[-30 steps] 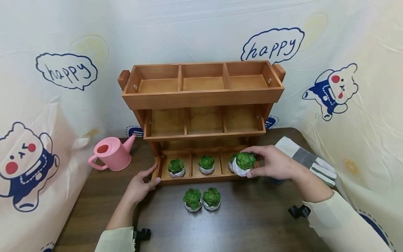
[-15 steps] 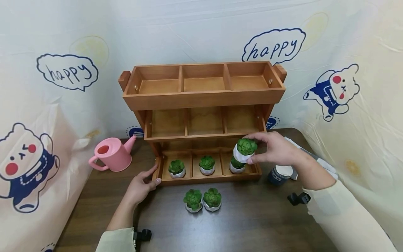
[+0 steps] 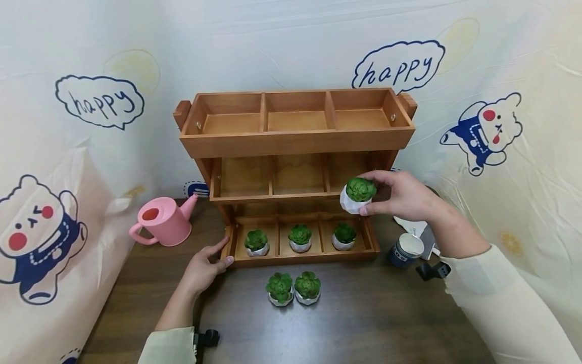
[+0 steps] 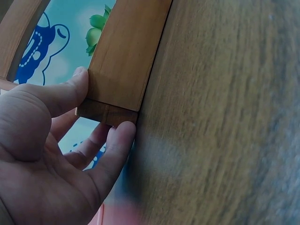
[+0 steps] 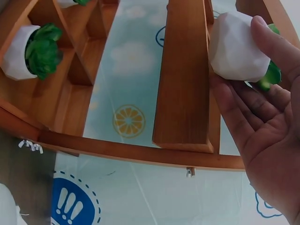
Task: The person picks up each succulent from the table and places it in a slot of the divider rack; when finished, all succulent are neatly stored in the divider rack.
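My right hand [image 3: 402, 199] pinches a potted succulent [image 3: 358, 194], green leaves in a white faceted pot, in front of the right end of the middle tier. In the right wrist view the thumb lies on the white pot [image 5: 236, 47] with the fingers on its other side. My left hand [image 3: 204, 268] grips the lower left corner of a three-tier wooden plant stand [image 3: 295, 143]; in the left wrist view thumb and fingers close on the board's corner [image 4: 107, 111]. Three potted succulents [image 3: 256, 242] stand in the bottom tier, one per compartment.
Two more succulents [image 3: 293, 288] stand side by side on the dark wooden table [image 3: 354, 323] before the stand. A pink watering can [image 3: 164, 221] is at the left. At the right are a dark blue jar with a white lid [image 3: 406, 250] and grey-white gloves [image 3: 427, 237] partly behind it.
My right hand has raised the held succulent from over the bottom tier's right compartment to the middle tier's height. The succulent beneath now shows fully. The left hand keeps its place.
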The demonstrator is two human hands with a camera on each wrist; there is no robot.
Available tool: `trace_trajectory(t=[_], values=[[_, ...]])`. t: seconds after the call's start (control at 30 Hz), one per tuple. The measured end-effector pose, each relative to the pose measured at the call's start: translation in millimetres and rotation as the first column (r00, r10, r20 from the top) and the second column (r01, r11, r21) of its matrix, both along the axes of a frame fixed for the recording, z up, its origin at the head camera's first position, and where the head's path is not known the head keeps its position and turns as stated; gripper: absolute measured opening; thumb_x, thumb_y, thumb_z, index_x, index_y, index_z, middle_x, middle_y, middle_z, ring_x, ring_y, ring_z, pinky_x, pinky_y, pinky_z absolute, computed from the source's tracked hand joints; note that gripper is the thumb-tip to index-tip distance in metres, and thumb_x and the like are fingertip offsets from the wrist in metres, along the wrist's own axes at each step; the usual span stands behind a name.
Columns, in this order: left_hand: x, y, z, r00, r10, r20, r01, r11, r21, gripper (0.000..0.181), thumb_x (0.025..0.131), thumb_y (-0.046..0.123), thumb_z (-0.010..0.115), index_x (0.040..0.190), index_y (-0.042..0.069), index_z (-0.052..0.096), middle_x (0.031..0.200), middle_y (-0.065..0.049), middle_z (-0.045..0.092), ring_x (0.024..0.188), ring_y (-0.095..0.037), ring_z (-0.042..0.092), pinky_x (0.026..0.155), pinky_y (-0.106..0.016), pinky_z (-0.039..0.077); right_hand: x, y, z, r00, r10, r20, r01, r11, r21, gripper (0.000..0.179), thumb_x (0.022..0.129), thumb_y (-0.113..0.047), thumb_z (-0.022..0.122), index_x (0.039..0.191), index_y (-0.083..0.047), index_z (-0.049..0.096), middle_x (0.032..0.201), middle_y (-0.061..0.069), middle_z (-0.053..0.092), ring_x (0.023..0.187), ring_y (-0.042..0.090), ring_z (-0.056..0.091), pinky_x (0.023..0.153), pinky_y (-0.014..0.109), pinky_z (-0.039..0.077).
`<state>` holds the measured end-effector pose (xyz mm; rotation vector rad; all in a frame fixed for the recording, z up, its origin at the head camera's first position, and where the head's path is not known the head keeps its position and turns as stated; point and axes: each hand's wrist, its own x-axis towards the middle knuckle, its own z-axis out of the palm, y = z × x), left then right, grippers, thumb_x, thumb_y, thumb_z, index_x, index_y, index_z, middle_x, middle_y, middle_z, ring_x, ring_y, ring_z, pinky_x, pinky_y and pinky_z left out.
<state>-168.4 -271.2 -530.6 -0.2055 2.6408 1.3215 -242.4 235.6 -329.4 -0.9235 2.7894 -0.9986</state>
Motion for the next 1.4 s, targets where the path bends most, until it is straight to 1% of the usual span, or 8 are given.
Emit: trace_trajectory(t=[0.2, 0.37, 0.6, 0.8, 0.97, 1.1, 1.3, 1.4], values=[[0.5, 1.5, -1.8, 1.0, 0.008, 0.02, -0.008, 1.0, 0.015, 0.071, 0.093, 0.042, 0.078, 0.156, 0.032, 0.048, 0.138, -0.019, 0.054, 0.096, -0.028, 0.06, 0.087, -0.043, 0.047, -9.6, -2, 1.5, 0.997, -0.077, -0.018, 0.076, 0.997, -0.009, 0.064, 0.081, -0.029, 0.092, 0.136, -0.012, 0.065, 0.109, 0.003, 0.071, 0.091, 0.024, 0.063, 0.077, 0.035, 0.055], [0.4, 2.1, -1.9, 1.0, 0.007, 0.01, -0.007, 1.0, -0.003, 0.071, 0.093, 0.041, 0.078, 0.156, 0.031, 0.048, 0.139, -0.019, 0.054, 0.103, -0.03, 0.057, 0.089, -0.044, 0.045, -17.9, -2, 1.5, 0.991, -0.124, -0.047, 0.124, 0.992, -0.008, 0.065, 0.081, -0.029, 0.092, 0.137, -0.009, 0.064, 0.11, 0.007, 0.07, 0.092, 0.027, 0.062, 0.076, 0.037, 0.053], [-0.2, 1.5, -1.9, 1.0, 0.003, 0.012, -0.003, 1.0, -0.004, 0.071, 0.093, 0.041, 0.078, 0.156, 0.032, 0.048, 0.143, -0.02, 0.053, 0.113, -0.035, 0.052, 0.096, -0.054, 0.044, -27.6, -5, -0.3, 0.987, -0.158, -0.005, 0.158, 0.987, -0.028, 0.067, 0.081, -0.031, 0.091, 0.138, -0.009, 0.063, 0.124, 0.01, 0.067, 0.104, 0.029, 0.064, 0.092, 0.049, 0.055], [-0.9, 0.7, -3.1, 1.0, 0.003, 0.011, -0.003, 1.0, 0.004, 0.071, 0.092, 0.043, 0.078, 0.156, 0.033, 0.048, 0.145, -0.02, 0.051, 0.116, -0.036, 0.052, 0.099, -0.057, 0.044, -34.3, -11, -2.0, 0.984, -0.179, -0.015, 0.178, 0.984, -0.027, 0.068, 0.081, -0.03, 0.091, 0.14, -0.012, 0.062, 0.134, 0.013, 0.062, 0.116, 0.032, 0.063, 0.099, 0.054, 0.052], [-1.6, 0.4, -4.5, 1.0, 0.005, 0.006, -0.005, 1.0, 0.006, 0.071, 0.092, 0.043, 0.079, 0.156, 0.033, 0.049, 0.144, -0.02, 0.052, 0.114, -0.035, 0.052, 0.097, -0.054, 0.044, -38.5, -17, -4.7, 0.986, -0.164, -0.015, 0.164, 0.986, -0.003, 0.069, 0.083, -0.031, 0.09, 0.142, -0.013, 0.061, 0.137, 0.013, 0.06, 0.117, 0.033, 0.061, 0.1, 0.056, 0.05], [-2.3, 1.0, -4.5, 1.0, 0.005, 0.011, -0.005, 1.0, 0.006, 0.072, 0.091, 0.045, 0.079, 0.156, 0.034, 0.049, 0.144, -0.019, 0.052, 0.116, -0.036, 0.051, 0.099, -0.057, 0.043, -38.8, -23, -6.9, 0.988, -0.149, -0.029, 0.15, 0.989, 0.021, 0.066, 0.085, -0.032, 0.088, 0.142, -0.013, 0.06, 0.133, 0.013, 0.062, 0.114, 0.032, 0.061, 0.1, 0.055, 0.048], [-2.4, 0.4, -3.3, 1.0, 0.005, 0.015, -0.005, 1.0, 0.003, 0.071, 0.092, 0.044, 0.079, 0.156, 0.034, 0.048, 0.144, -0.019, 0.052, 0.115, -0.036, 0.051, 0.097, -0.054, 0.044, -39.8, -29, -8.0, 0.99, -0.138, -0.016, 0.138, 0.987, 0.079, 0.065, 0.09, -0.036, 0.082, 0.147, -0.016, 0.056, 0.141, 0.014, 0.06, 0.121, 0.033, 0.058, 0.107, 0.057, 0.043], [-2.0, 0.1, -1.7, 1.0, 0.008, 0.02, -0.008, 1.0, 0.004, 0.072, 0.092, 0.044, 0.078, 0.156, 0.034, 0.048, 0.145, -0.019, 0.051, 0.115, -0.036, 0.051, 0.097, -0.054, 0.044, -40.6, -29, -9.1, 0.991, -0.131, -0.017, 0.132, 0.987, 0.096, 0.064, 0.091, -0.036, 0.08, 0.147, -0.016, 0.055, 0.142, 0.014, 0.059, 0.122, 0.033, 0.059, 0.107, 0.057, 0.044]])
